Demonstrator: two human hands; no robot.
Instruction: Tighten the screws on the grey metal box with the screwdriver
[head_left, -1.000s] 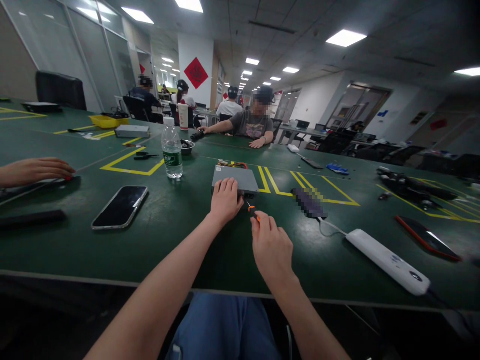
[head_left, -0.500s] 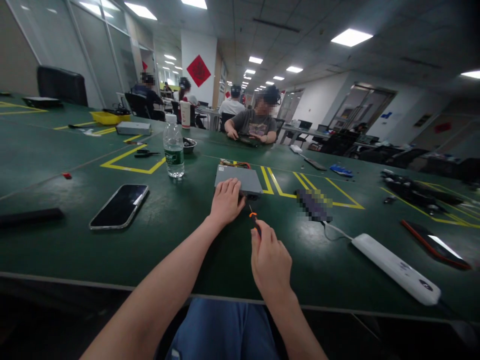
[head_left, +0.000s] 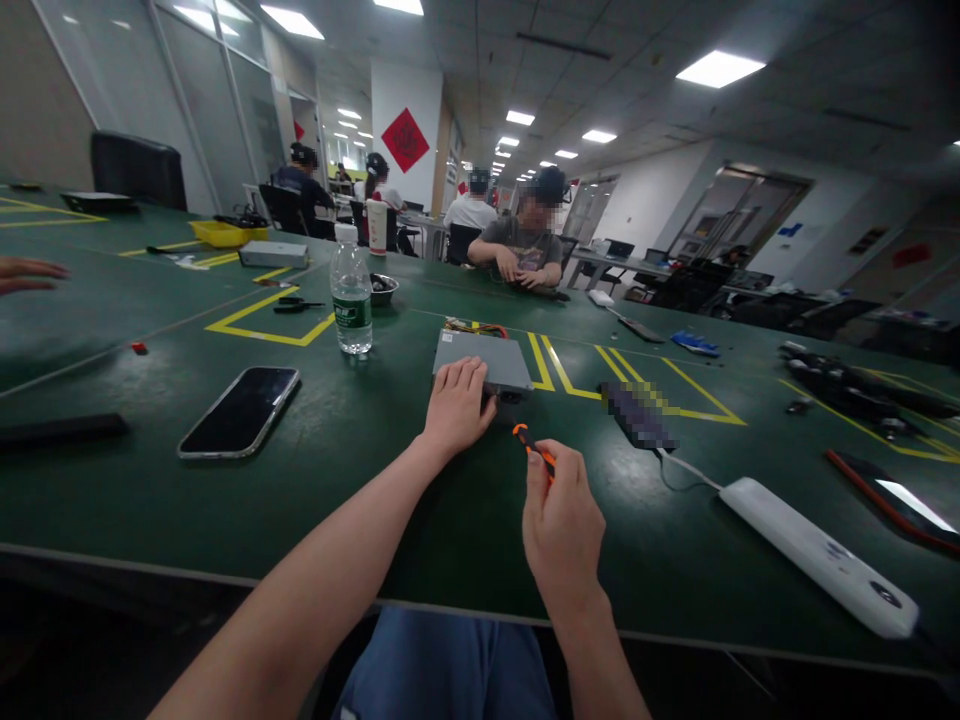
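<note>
In the middle of the green table lies a grey metal computer power supply [head_left: 484,357], its coloured wires at the far side and a socket on the near face. My left hand [head_left: 459,405] grips its near left corner, fingers over the top and thumb by the front face. A screwdriver [head_left: 534,449] with an orange and black handle is closed in my right hand [head_left: 564,505]. It points up and left toward the power supply but stands apart from it; the thin shaft is hard to make out.
A water bottle [head_left: 351,300] and a phone [head_left: 240,412] stand and lie to the left. To the right are a white power strip [head_left: 817,555] and an orange-edged device [head_left: 892,500]. Another person's hand [head_left: 30,274] reaches in at the left edge; a co-worker [head_left: 525,240] sits opposite.
My right hand has drawn the screwdriver back and right, away from the power supply's near face. My left hand keeps its place. Another person's hand has appeared at the left.
</note>
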